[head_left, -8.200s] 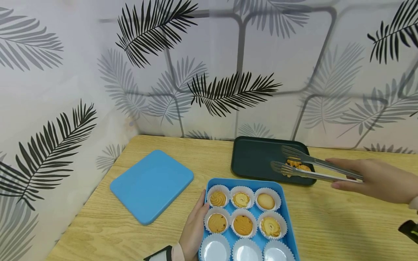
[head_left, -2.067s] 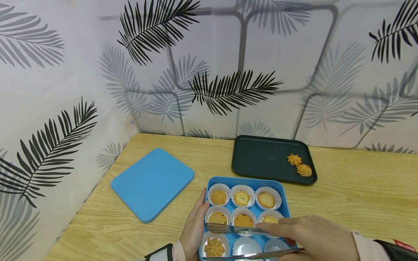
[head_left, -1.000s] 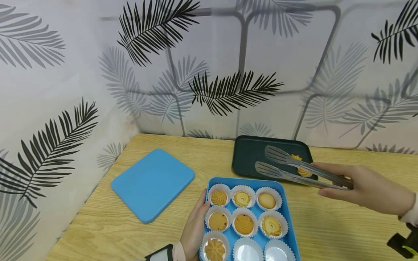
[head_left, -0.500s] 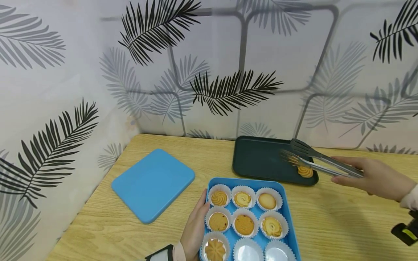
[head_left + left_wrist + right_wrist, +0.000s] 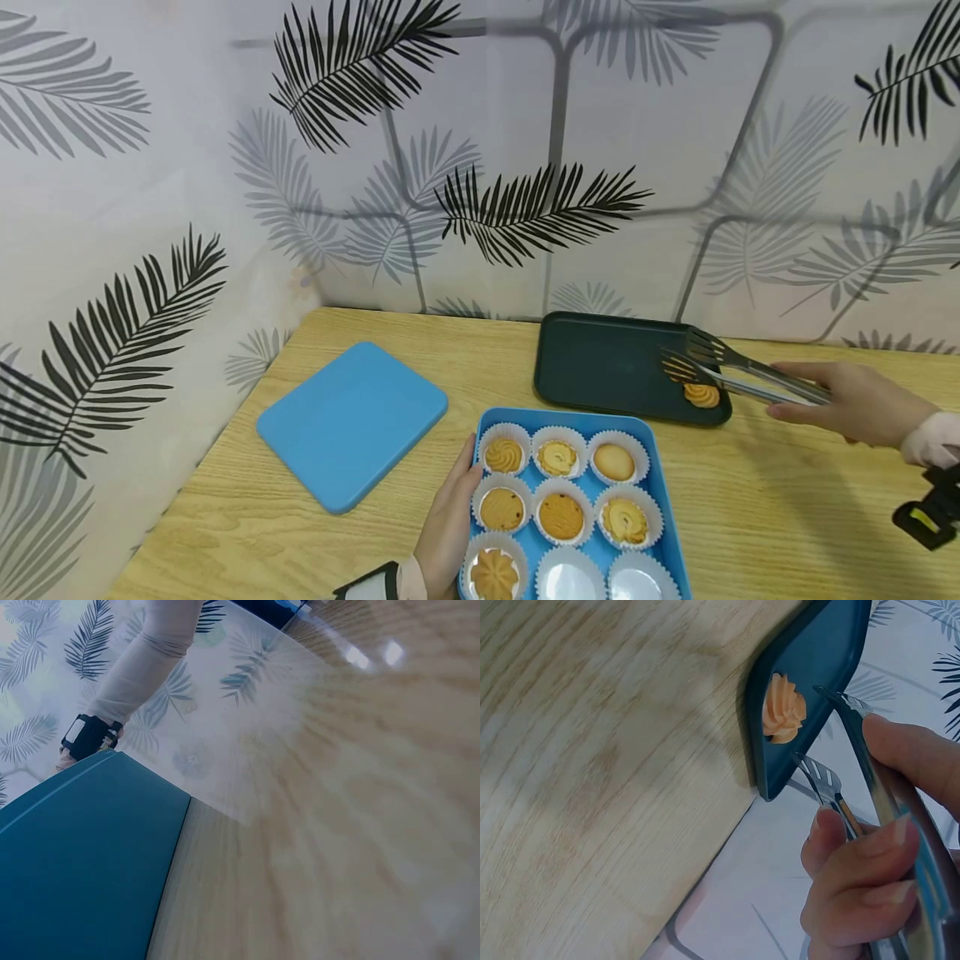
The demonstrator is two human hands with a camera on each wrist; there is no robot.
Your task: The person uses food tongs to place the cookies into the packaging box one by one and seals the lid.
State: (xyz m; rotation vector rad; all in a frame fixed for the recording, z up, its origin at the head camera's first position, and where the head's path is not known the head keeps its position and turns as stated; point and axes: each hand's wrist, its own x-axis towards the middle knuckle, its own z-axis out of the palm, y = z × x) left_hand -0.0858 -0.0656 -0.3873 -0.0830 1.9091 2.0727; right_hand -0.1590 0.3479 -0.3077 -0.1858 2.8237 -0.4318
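My left hand (image 5: 445, 527) rests along the left wall of a blue box (image 5: 660, 500), fingers straight, thumb tip at the rim. Paper cups in the box hold several cookies; a star-shaped cookie (image 5: 493, 575) lies in the front left cup. Two front cups, including the middle cup (image 5: 567, 577), hold none. At the right, my right hand (image 5: 862, 404) grips metal tongs (image 5: 750, 365), their slotted heads apart over the right end of a dark tray (image 5: 592, 367). A swirled cookie (image 5: 784, 710) sits on that tray. Another cookie is mostly hidden behind a tong head.
A blue lid (image 5: 351, 427) lies flat on the wooden table (image 5: 750, 508), left of the box. Patterned fabric (image 5: 480, 150) hangs behind the table and along its left side. The box wall (image 5: 90, 855) fills the lower left of the left wrist view.
A star-shaped cookie has come into the front left cup since the earliest frame. From over the box, the right hand has moved back to the tray with the tongs. The left hand stays put.
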